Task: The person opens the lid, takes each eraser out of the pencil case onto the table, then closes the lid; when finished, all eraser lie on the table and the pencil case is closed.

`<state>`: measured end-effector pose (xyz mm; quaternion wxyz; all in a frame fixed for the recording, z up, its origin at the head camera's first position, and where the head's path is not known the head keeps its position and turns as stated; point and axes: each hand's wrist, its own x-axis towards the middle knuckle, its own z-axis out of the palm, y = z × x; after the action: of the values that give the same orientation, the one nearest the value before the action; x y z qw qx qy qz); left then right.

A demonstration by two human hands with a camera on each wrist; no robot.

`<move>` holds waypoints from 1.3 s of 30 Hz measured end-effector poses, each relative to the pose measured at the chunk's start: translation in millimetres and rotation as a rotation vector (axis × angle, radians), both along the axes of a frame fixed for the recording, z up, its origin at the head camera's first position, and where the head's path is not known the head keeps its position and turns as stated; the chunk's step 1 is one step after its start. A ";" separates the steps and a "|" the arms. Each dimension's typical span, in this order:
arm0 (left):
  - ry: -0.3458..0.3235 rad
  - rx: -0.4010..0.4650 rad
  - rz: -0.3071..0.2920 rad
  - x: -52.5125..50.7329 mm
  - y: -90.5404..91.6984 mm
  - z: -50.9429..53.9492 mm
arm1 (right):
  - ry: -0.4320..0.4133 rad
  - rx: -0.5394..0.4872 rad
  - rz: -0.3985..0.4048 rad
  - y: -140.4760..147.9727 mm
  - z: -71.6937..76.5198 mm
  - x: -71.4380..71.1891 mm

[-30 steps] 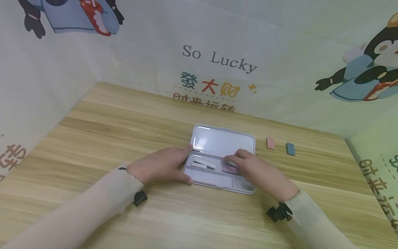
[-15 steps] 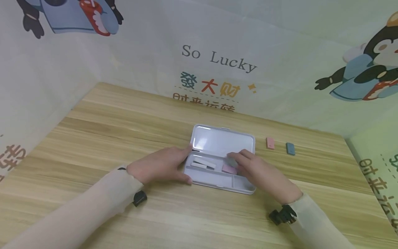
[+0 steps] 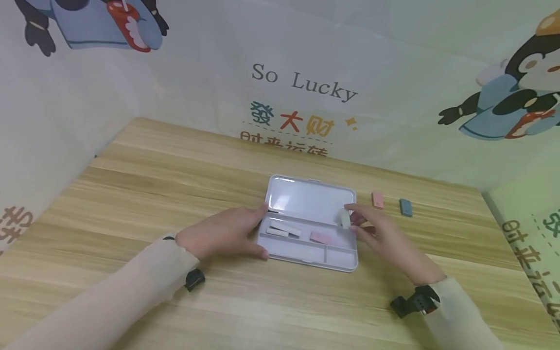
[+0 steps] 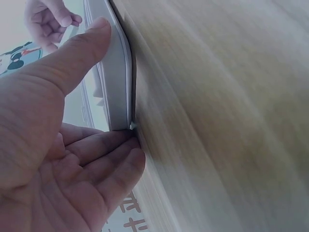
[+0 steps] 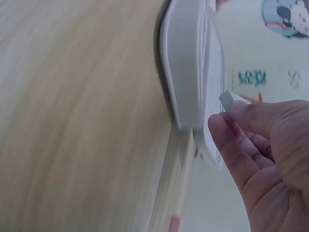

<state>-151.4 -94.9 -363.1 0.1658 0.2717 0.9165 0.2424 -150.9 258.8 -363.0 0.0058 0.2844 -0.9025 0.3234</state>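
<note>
An open white pencil case [image 3: 295, 251] lies on the table with its lid folded back. My left hand [image 3: 223, 232] holds its left end, thumb at the front corner and fingers at the back corner near the hinge. Above the case's right side, my right hand [image 3: 379, 231] pinches a small pale green eraser [image 3: 345, 219] between thumb and fingers; the right wrist view shows one end of this eraser [image 5: 227, 100] sticking out. Inside the back compartment lie a pink eraser [image 3: 321, 237] and, at the left, white stick-like pieces [image 3: 277, 232].
To the right of the case, a pink eraser [image 3: 377, 200] and a blue eraser [image 3: 406, 207] lie apart on the wooden table [image 3: 245, 306]. A printed cloth [image 3: 210, 87] rises behind the table's back edge and along both sides.
My right hand has lifted the pale green eraser up and to the right from the back compartment, uncovering the pink eraser there. The left hand has stayed on the case.
</note>
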 end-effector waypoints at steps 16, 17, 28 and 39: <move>0.029 -0.004 -0.014 0.4 -0.8 0.9 | 0.133 0.012 -0.269 91.1 -10.7 -9.2; 0.027 -0.003 -0.015 0.4 -0.7 1.0 | 0.141 0.020 -0.284 97.2 -12.1 -10.5; 0.027 -0.011 -0.005 2.4 -3.9 1.9 | 0.072 0.083 -0.401 146.0 -15.2 -19.0; 0.022 -0.006 -0.013 2.6 -4.2 2.1 | 0.063 0.197 -0.463 175.6 -19.5 -20.7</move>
<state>-148.8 -99.1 -361.0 0.1582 0.2797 0.9172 0.2356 -171.6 434.5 -382.5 0.0800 0.0792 -0.9701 0.2148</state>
